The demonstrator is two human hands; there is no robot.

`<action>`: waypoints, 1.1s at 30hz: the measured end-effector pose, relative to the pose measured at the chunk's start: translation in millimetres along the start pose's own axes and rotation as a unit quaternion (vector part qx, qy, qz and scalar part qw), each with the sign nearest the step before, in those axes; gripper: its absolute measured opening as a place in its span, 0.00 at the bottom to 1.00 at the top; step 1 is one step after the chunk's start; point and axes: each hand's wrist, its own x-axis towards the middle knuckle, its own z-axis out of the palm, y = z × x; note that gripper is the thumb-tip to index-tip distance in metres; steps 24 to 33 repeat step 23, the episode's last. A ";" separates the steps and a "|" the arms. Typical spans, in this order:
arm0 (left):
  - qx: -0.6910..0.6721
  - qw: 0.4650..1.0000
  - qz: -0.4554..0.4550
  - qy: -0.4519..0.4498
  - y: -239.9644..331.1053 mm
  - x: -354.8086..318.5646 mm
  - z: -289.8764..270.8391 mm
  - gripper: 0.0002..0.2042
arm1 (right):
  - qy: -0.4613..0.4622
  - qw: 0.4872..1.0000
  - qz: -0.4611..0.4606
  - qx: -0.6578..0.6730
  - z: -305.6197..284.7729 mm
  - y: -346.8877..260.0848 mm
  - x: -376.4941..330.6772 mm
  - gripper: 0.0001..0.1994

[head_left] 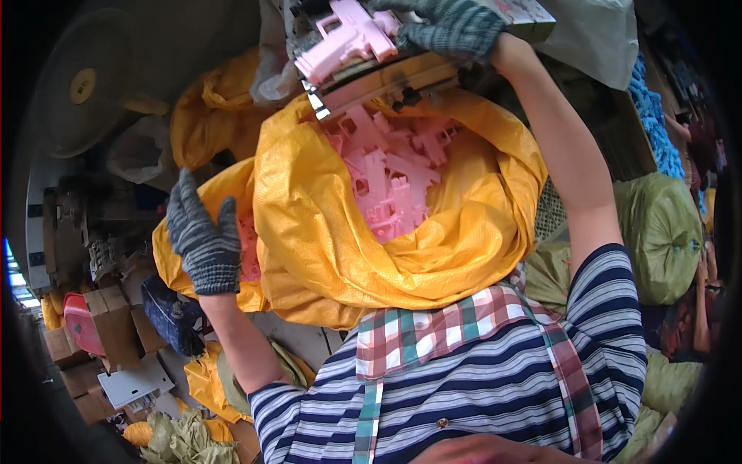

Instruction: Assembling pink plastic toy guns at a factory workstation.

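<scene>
My left hand (205, 236), in a dark grey striped glove, is raised left of a big yellow woven sack (309, 255). Its fingers are spread and hold nothing. Pink plastic toy guns (394, 178) lie heaped inside the open sack. Above the sack's far rim, a pink toy gun (352, 42) lies over a metal machine bed (394, 81). My right hand (456, 29), gloved the same way, reaches to the right end of that toy gun, with thumb and fingers around its edge. The upper frame edge cuts off some fingertips.
A second yellow sack (224, 116) stands behind on the left, and more pink pieces (249, 247) show in a yellow sack beside my left wrist. Cardboard boxes (112, 329) are stacked at the lower left. A green sack (657, 236) and blue rope (653, 120) are at the right.
</scene>
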 end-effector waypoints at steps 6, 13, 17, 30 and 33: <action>-0.287 0.929 0.235 -0.007 97.4 4.9 15.0 0.29 | -0.354 0.914 0.096 0.171 39.2 -5.3 -72.6 0.14; -0.289 0.887 0.317 -0.170 138.3 -11.4 38.8 0.29 | -0.245 0.935 0.215 -0.141 181.5 64.7 -167.9 0.15; -0.303 0.893 0.287 -0.168 126.5 -12.2 41.2 0.28 | -0.335 0.894 0.219 -0.199 159.9 46.9 -139.6 0.12; -0.317 0.901 0.257 -0.148 118.6 -2.0 46.1 0.27 | -0.350 0.896 0.226 -0.151 129.0 51.4 -130.9 0.16; -0.317 0.901 0.257 -0.148 118.6 -2.0 46.1 0.27 | -0.350 0.896 0.226 -0.151 129.0 51.4 -130.9 0.16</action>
